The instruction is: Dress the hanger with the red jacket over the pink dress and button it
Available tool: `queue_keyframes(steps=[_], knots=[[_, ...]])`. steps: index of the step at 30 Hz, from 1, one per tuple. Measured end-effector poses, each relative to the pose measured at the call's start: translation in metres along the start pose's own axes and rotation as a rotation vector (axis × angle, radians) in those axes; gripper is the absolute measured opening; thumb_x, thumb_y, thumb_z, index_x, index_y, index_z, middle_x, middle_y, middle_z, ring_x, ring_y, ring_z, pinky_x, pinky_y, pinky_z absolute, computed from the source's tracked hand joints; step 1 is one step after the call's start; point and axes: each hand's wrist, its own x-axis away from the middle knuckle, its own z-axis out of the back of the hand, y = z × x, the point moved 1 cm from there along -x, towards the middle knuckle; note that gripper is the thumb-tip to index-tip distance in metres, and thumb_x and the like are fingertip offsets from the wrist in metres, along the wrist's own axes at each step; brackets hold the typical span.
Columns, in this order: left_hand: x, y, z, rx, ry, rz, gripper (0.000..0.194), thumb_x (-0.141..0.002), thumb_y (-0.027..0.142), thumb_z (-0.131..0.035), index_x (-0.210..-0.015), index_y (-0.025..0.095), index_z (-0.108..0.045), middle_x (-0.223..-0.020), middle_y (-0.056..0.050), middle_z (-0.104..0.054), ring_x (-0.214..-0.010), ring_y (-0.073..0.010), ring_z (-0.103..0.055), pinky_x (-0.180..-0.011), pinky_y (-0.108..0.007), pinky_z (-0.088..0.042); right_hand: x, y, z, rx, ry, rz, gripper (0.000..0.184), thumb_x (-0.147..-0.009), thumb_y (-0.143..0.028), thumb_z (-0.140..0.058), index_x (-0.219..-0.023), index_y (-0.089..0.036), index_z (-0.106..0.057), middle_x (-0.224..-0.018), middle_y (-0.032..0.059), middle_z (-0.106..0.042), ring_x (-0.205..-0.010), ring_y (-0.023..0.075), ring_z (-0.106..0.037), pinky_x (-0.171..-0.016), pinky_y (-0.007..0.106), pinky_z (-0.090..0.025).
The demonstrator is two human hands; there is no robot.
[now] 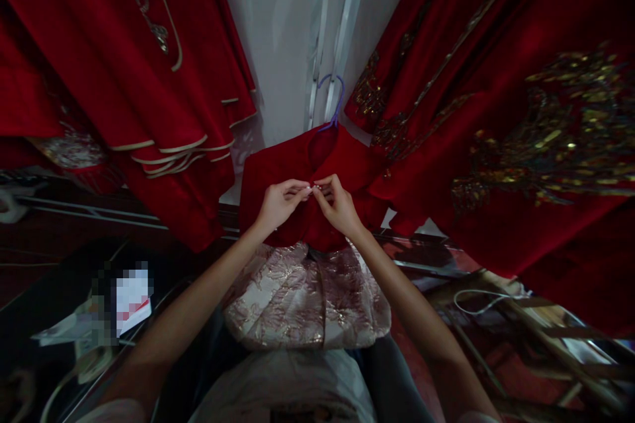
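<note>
A small red garment (278, 162) hangs in front of me from a purple hanger (341, 92). Both my hands meet at the middle of its front, below the neck opening. My left hand (284, 201) pinches with thumb and index finger, and my right hand (338, 203) pinches the same way, their fingertips almost touching. Something tiny sits at the fingertips; it is too small to name. Under the red cloth, a pale pink and silver brocade piece (307, 297) with a shiny pattern spreads over my lap.
Red garments with light piping (178, 145) hang at the left. More red garments with gold sequins (540, 145) hang at the right. Metal rails (342, 13) run down the pale wall. A dark surface (54, 284) lies lower left, a wooden frame (550, 344) with a white cord lower right.
</note>
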Motion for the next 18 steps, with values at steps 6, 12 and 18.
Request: queue_keyframes(steps=[6,12,18], knots=[[0.0076,0.0018,-0.0001,-0.154,-0.001,-0.083,0.029,-0.075,0.039,-0.068,-0.092,0.016,-0.069,-0.089,-0.007,-0.072,-0.076,-0.0143,-0.067,-0.070,-0.026,-0.056,0.0006,-0.0046,-0.0009,0.009,0.042,-0.011,0.020,-0.089,-0.039,-0.051,-0.098,-0.021,-0.049,-0.086,0.0033,-0.063,-0.072,0.0134,-0.063,-0.059,0.024,-0.050],[0.0092,0.0023,-0.0033,-0.056,0.015,-0.042,0.028,-0.073,0.036,-0.069,-0.091,0.014,-0.069,-0.088,-0.008,-0.072,-0.074,-0.0144,-0.067,-0.072,-0.028,-0.056,0.0044,-0.0089,-0.0011,0.042,0.029,0.006,0.016,-0.089,-0.037,-0.049,-0.095,-0.022,-0.048,-0.087,0.0030,-0.063,-0.072,0.0132,-0.063,-0.058,0.024,-0.050],[0.0051,-0.0005,-0.0034,-0.102,0.030,-0.068,0.025,-0.069,0.028,-0.070,-0.089,0.013,-0.070,-0.084,-0.007,-0.073,-0.072,-0.0143,-0.067,-0.071,-0.027,-0.056,0.0050,-0.0026,-0.0023,0.047,0.038,0.002,0.020,-0.085,-0.037,-0.054,-0.095,-0.022,-0.047,-0.090,0.0036,-0.064,-0.070,0.0129,-0.062,-0.054,0.022,-0.049]])
